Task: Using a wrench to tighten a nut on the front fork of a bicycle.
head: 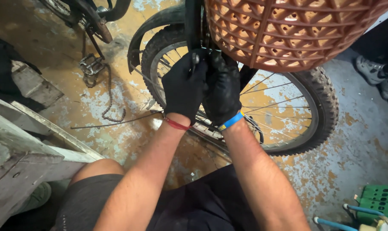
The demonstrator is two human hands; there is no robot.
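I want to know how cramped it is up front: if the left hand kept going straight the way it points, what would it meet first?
The left hand points up at the bicycle's dark fork and bracket, which its fingers seem to touch already. Beyond that sits the orange basket, though depth is unclear.

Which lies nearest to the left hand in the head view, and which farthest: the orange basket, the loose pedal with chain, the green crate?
From the left hand:
1. Orange basket, just above and to the right.
2. Loose pedal with chain, on the floor to the left.
3. Green crate, far lower right corner.
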